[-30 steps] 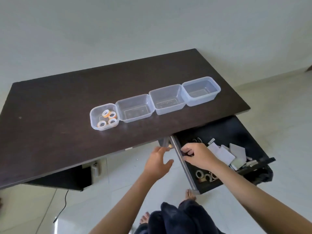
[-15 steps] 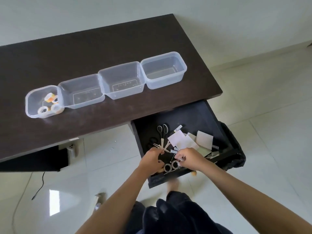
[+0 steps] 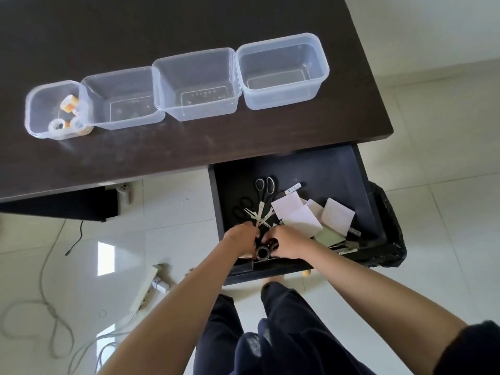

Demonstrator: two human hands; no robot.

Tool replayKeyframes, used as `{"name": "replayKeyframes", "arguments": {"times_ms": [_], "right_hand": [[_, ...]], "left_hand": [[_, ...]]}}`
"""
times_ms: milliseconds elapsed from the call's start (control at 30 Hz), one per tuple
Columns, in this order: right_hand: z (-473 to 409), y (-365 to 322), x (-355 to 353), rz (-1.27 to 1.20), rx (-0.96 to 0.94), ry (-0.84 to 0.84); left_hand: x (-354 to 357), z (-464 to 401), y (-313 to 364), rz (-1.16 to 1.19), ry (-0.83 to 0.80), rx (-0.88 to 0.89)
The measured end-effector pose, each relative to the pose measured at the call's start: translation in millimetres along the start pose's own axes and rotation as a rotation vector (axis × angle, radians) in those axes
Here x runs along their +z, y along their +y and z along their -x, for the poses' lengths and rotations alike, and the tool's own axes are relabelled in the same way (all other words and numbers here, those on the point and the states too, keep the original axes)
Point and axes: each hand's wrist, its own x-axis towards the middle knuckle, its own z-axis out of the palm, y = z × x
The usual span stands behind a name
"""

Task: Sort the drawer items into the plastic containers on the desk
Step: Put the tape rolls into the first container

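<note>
Both hands, left hand [image 3: 243, 240] and right hand [image 3: 288, 243], curled around what looked like tape rolls [image 3: 263, 251] at the drawer [image 3: 338, 169] front (tape container [image 3: 40, 109] far left); lifting came next

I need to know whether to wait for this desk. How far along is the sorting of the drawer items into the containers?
Early. Done: only the small leftmost container holds tape rolls; the other three containers look empty. In hand: both hands, left hand and right hand, are at a dark tape roll at the drawer front. Left: scissors, paper notes and pens.
</note>
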Motion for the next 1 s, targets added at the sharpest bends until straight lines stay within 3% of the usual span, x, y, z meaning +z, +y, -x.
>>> {"name": "replayKeyframes", "arguments": {"times_ms": [167, 333, 600, 1000], "right_hand": [[-7, 1, 4, 0.063, -0.05, -0.019], [-3, 12, 3, 0.054, -0.011, 0.086], [-1, 19, 4, 0.084, -0.001, 0.047], [-6, 14, 11, 0.176, -0.046, -0.008]], "left_hand": [[-3, -1, -1, -0.019, -0.051, -0.003], [-5, -1, -3, 0.034, -0.094, -0.018], [-3, -3, -4, 0.097, -0.135, -0.03], [0, 3, -2, 0.122, -0.081, 0.025]]}}
